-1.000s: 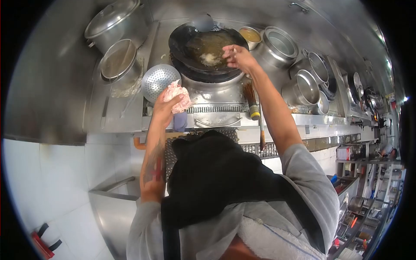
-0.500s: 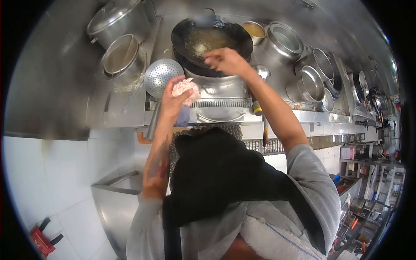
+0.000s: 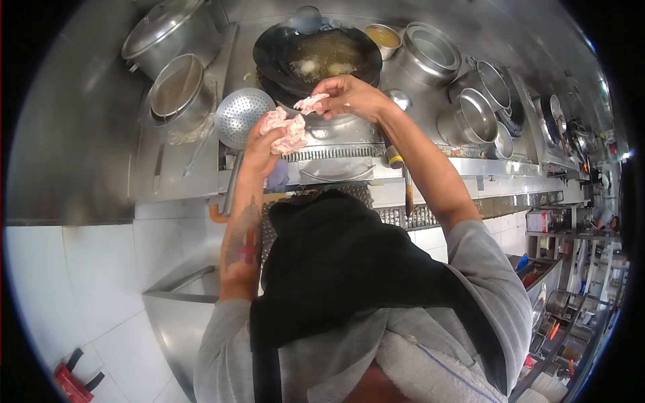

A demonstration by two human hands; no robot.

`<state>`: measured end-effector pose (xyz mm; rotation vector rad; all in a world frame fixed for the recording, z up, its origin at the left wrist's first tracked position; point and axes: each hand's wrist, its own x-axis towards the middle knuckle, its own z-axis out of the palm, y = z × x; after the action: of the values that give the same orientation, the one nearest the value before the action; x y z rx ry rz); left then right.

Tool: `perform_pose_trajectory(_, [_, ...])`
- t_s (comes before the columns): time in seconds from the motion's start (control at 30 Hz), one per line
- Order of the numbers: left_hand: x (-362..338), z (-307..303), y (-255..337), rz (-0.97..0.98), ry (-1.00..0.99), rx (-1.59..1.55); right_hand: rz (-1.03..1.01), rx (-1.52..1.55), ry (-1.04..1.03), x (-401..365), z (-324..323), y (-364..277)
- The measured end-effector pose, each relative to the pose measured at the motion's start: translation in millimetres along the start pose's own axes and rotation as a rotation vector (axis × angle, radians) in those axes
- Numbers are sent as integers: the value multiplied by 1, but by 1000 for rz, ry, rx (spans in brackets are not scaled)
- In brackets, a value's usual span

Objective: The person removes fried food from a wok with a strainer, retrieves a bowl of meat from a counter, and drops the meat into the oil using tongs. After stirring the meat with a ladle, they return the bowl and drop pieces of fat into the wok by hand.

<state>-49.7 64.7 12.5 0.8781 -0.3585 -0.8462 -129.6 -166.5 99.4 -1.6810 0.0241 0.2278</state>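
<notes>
My left hand [image 3: 259, 149] is wrapped round a lump of pale pink raw meat [image 3: 285, 132], in front of the wok and beside the perforated strainer [image 3: 243, 118]. Between the fingertips of my right hand [image 3: 349, 98] is a smaller pink meat piece [image 3: 310, 103], just right of the lump. Beyond both hands a black wok [image 3: 272, 56] holds bubbling oil [image 3: 329, 48], with pale pieces frying near its front.
A lidded pot [image 3: 164, 33] and a sieve on a pot [image 3: 176, 87] stand at left. Right of the wok are a bowl of yellow liquid [image 3: 383, 37], a ladle [image 3: 399, 99], nested pans [image 3: 433, 50] and a steel pot [image 3: 470, 117].
My right hand has drawn back from over the wok and now holds a small meat piece beside the lump. More than one pale piece shows in the oil, where one showed before.
</notes>
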Motion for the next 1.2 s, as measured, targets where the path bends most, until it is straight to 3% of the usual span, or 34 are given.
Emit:
perform_pose_trajectory(0.1, [0,-4,0,-25,9,-61,65,465,-1,0,1,7])
perform_pose_trajectory(0.13, [1,-4,1,-47,5,-84,60,464,4,4,1,10])
perform_pose_trajectory(0.23, [2,-5,-1,-43,-11,-109,-42,654,287,13,-13,14])
perform_pose_trajectory(0.27, [0,-4,0,-38,-12,-111,-119,852,280,23,-35,21])
perform_pose_trajectory(0.33, [-6,-5,3,-55,0,-206,-189,803,347,25,-77,14])
perform_pose_trajectory(0.4, [-5,-16,-3,-85,5,-255,-95,280,832,39,-99,12])
perform_pose_trajectory(0.43, [-4,-22,-6,-117,5,-305,-95,285,838,46,-103,17])
perform_pose_trajectory(0.5, [-5,-12,-8,-84,18,-246,-29,-600,899,66,-105,38])
perform_pose_trajectory(0.53, [-6,-6,-10,-47,41,-194,111,-790,746,73,-103,47])
perform_pose_trajectory(0.6, [-5,0,-14,-46,35,-193,275,-846,508,77,-90,58])
perform_pose_trajectory(0.63, [-8,0,-13,-43,34,-191,266,-846,487,80,-85,61])
perform_pose_trajectory(0.7, [-14,2,-8,-11,77,-178,13,-844,638,81,-70,55])
perform_pose_trajectory(0.73, [-17,4,-6,0,98,-167,7,-844,617,81,-63,48])
perform_pose_trajectory(0.87, [-9,1,2,47,137,-80,-61,-183,31,37,-13,0])
perform_pose_trajectory(0.93, [-3,9,12,61,149,-42,-18,-188,18,28,19,-6])
perform_pose_trajectory(1.03, [7,7,19,65,106,315,-22,-469,126,21,44,-9])
perform_pose_trajectory(1.13, [7,9,22,57,50,171,-137,-428,219,29,21,6])
perform_pose_trajectory(1.17, [7,12,23,57,49,173,-96,-236,192,28,15,3])
perform_pose_trajectory(1.2, [7,16,23,55,29,73,-98,-236,195,26,14,3])
